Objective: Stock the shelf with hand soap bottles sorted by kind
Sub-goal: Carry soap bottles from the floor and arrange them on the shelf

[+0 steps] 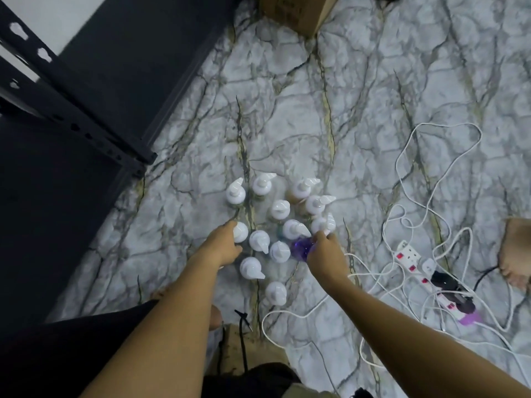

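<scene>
Several hand soap bottles [279,209] with white pump tops stand clustered on the marble-pattern floor, seen from above. My left hand [222,244] wraps around a white-topped bottle [240,231] at the cluster's left edge. My right hand [324,254] grips a purple bottle [301,247] at the cluster's right side, its fingertips touching a neighbouring white pump [326,224]. The black metal shelf [71,122] stands to the left, its lower boards dark.
A cardboard box [296,11] sits at the top. White cables [416,202] and a power strip [413,261] with plugs sprawl on the right. Another person's bare foot [515,251] shows at the right edge. My knees and dark shorts fill the bottom.
</scene>
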The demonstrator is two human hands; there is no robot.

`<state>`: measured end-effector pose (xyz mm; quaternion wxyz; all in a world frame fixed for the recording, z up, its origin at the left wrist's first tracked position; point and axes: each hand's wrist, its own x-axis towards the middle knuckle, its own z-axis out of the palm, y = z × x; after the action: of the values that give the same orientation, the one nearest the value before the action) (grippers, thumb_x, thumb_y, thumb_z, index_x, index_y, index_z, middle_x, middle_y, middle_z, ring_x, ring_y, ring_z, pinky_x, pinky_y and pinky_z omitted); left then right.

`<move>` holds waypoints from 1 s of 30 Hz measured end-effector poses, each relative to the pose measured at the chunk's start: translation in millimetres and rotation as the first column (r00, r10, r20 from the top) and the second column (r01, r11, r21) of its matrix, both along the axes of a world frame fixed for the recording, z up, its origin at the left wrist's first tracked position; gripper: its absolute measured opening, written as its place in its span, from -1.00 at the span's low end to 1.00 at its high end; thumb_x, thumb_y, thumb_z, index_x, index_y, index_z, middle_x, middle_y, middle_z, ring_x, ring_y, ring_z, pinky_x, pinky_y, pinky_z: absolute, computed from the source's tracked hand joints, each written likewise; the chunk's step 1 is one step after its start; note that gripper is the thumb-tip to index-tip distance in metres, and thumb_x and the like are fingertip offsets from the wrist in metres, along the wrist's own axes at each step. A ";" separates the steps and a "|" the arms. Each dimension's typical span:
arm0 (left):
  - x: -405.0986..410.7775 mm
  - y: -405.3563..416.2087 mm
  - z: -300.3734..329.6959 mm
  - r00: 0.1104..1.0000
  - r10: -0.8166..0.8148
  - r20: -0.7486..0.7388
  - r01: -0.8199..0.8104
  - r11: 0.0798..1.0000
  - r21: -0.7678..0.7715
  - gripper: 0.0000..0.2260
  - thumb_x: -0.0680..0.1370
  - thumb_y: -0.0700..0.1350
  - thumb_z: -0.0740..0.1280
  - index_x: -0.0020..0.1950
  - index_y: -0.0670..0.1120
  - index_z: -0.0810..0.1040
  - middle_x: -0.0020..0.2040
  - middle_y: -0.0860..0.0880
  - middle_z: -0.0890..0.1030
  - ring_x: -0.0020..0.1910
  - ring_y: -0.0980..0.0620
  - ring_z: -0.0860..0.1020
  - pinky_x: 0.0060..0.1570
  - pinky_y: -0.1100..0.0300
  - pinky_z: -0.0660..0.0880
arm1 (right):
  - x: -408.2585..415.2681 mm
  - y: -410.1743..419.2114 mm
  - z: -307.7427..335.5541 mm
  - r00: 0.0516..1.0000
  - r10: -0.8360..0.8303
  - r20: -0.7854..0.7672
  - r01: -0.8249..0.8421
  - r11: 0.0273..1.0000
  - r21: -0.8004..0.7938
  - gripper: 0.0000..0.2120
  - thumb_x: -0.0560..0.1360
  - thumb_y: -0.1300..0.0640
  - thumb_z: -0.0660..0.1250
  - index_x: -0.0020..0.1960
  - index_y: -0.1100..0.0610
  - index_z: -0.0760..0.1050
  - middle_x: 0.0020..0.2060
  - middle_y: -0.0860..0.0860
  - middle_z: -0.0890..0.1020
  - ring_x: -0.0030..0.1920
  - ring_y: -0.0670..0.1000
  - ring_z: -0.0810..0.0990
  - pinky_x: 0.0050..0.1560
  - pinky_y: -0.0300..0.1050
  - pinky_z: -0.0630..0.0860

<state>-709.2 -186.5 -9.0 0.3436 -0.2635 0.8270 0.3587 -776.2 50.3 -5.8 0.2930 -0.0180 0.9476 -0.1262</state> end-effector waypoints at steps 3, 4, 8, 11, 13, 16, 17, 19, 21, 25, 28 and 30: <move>-2.0 -1.2 -0.4 1.000 0.026 0.017 -0.027 0.999 0.028 -0.43 0.55 -0.14 0.35 0.52 -0.07 0.22 0.43 -0.19 0.39 0.37 -0.20 0.39 0.34 0.00 0.35 | -2.3 -1.4 8.7 1.000 -0.015 0.009 0.015 0.999 -0.045 -0.80 0.55 0.20 0.20 0.15 0.17 0.48 0.11 0.14 0.48 -0.02 0.23 0.54 -0.12 -0.03 0.39; -2.5 -1.3 0.0 0.999 0.034 0.021 -0.035 0.999 0.035 -0.44 0.55 -0.13 0.35 0.51 -0.06 0.24 0.42 -0.19 0.40 0.36 -0.19 0.39 0.33 0.00 0.35 | -3.3 -1.3 10.9 1.000 -0.019 0.012 0.020 0.998 -0.057 -0.78 0.55 0.20 0.20 0.16 0.17 0.48 0.12 0.14 0.49 -0.01 0.23 0.54 -0.11 -0.02 0.40; -4.8 -4.2 9.2 0.999 0.046 0.018 -0.046 0.998 0.032 -0.49 0.54 -0.10 0.34 0.47 0.00 0.29 0.39 -0.15 0.43 0.31 -0.16 0.44 0.28 0.04 0.40 | -7.0 1.4 20.4 0.999 -0.006 0.038 0.009 0.996 -0.090 -0.76 0.52 0.23 0.21 0.17 0.14 0.49 0.12 0.13 0.52 0.00 0.19 0.54 -0.04 0.03 0.51; -5.2 -11.2 23.4 0.997 0.079 -0.010 -0.079 0.996 0.029 -0.55 0.54 -0.13 0.34 0.43 0.02 0.36 0.36 -0.09 0.46 0.27 -0.11 0.47 0.18 0.12 0.42 | -14.1 1.3 34.8 0.999 0.014 0.044 -0.009 0.994 -0.110 -0.73 0.45 0.27 0.25 0.12 0.09 0.50 0.10 0.12 0.55 0.00 0.16 0.56 -0.02 0.05 0.56; -5.4 -15.8 35.8 0.994 0.103 -0.042 -0.102 0.994 0.027 -0.59 0.54 -0.15 0.34 0.38 0.00 0.40 0.29 -0.09 0.50 0.18 -0.09 0.50 0.05 0.17 0.40 | -21.6 0.1 47.8 0.998 0.057 0.037 -0.053 0.993 -0.106 -0.69 0.41 0.30 0.26 0.12 0.09 0.51 0.07 0.12 0.58 0.00 0.15 0.57 -0.04 0.03 0.56; -7.7 -19.5 61.7 0.982 0.149 -0.118 -0.147 0.989 0.033 -0.66 0.53 -0.18 0.34 0.29 0.01 0.45 0.10 -0.09 0.54 -0.05 -0.04 0.49 -0.15 0.18 0.39 | -32.6 -3.4 74.4 0.994 0.099 0.047 -0.093 0.989 -0.113 -0.63 0.41 0.30 0.30 0.20 0.10 0.46 -0.04 0.10 0.58 -0.09 0.12 0.57 -0.14 -0.02 0.54; -8.7 -20.3 71.2 0.977 0.153 -0.148 -0.151 0.988 0.025 -0.69 0.52 -0.18 0.35 0.25 0.01 0.47 0.01 -0.06 0.52 -0.10 -0.03 0.49 -0.22 0.18 0.37 | -36.1 -5.2 85.2 0.993 0.107 0.049 -0.101 0.988 -0.113 -0.61 0.41 0.29 0.31 0.23 0.10 0.44 -0.07 0.08 0.56 -0.12 0.10 0.57 -0.19 -0.05 0.51; -10.8 -20.8 90.6 0.967 0.140 -0.211 -0.144 0.990 -0.004 -0.77 0.51 -0.18 0.35 0.15 0.02 0.51 -0.10 -0.03 0.50 -0.15 -0.02 0.48 -0.30 0.20 0.34 | -42.8 -10.1 107.8 0.990 0.140 0.033 -0.135 0.983 -0.121 -0.58 0.40 0.26 0.36 0.24 0.11 0.43 -0.06 0.08 0.54 -0.15 0.07 0.54 -0.24 -0.11 0.46; -12.6 -22.5 111.0 0.953 0.132 -0.273 -0.148 0.988 -0.041 -0.83 0.51 -0.17 0.34 0.06 0.04 0.52 -0.09 -0.02 0.50 -0.14 -0.03 0.50 -0.34 0.23 0.33 | -49.2 -17.7 134.4 0.982 0.187 0.012 -0.184 0.974 -0.136 -0.59 0.41 0.24 0.40 0.23 0.11 0.44 -0.07 0.06 0.54 -0.19 0.03 0.54 -0.31 -0.16 0.46; -11.5 -30.3 157.1 0.920 0.118 -0.374 -0.178 0.975 -0.131 -0.86 0.49 -0.15 0.35 0.01 0.05 0.52 -0.07 -0.01 0.53 -0.12 -0.04 0.52 -0.28 0.17 0.39 | -57.9 -40.0 192.2 0.958 0.286 -0.026 -0.285 0.937 -0.203 -0.58 0.41 0.25 0.44 0.24 0.13 0.47 -0.13 0.01 0.51 -0.27 -0.06 0.51 -0.42 -0.27 0.35; -4.5 -41.4 192.9 0.884 0.122 -0.452 -0.212 0.965 -0.154 -0.89 0.49 -0.10 0.36 -0.03 0.09 0.51 -0.06 0.00 0.53 -0.11 -0.04 0.54 -0.21 0.11 0.49 | -58.1 -58.0 233.5 0.928 0.358 -0.102 -0.373 0.899 -0.231 -0.62 0.41 0.26 0.43 0.21 0.13 0.51 -0.11 0.01 0.51 -0.27 -0.07 0.50 -0.45 -0.31 0.31; 4.5 -50.6 218.2 0.855 0.123 -0.504 -0.237 0.957 -0.168 -0.88 0.47 -0.07 0.39 -0.06 0.11 0.50 -0.03 0.01 0.54 -0.09 -0.02 0.55 -0.18 0.09 0.53 | -55.3 -71.6 259.0 0.903 0.401 -0.157 -0.429 0.869 -0.246 -0.66 0.42 0.25 0.43 0.18 0.13 0.53 -0.11 0.00 0.51 -0.26 -0.07 0.50 -0.45 -0.31 0.32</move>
<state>-704.7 -237.2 209.2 0.0565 -0.2778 0.8933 0.3488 -831.5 -21.3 253.3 0.2596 -0.2679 0.9083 -0.1893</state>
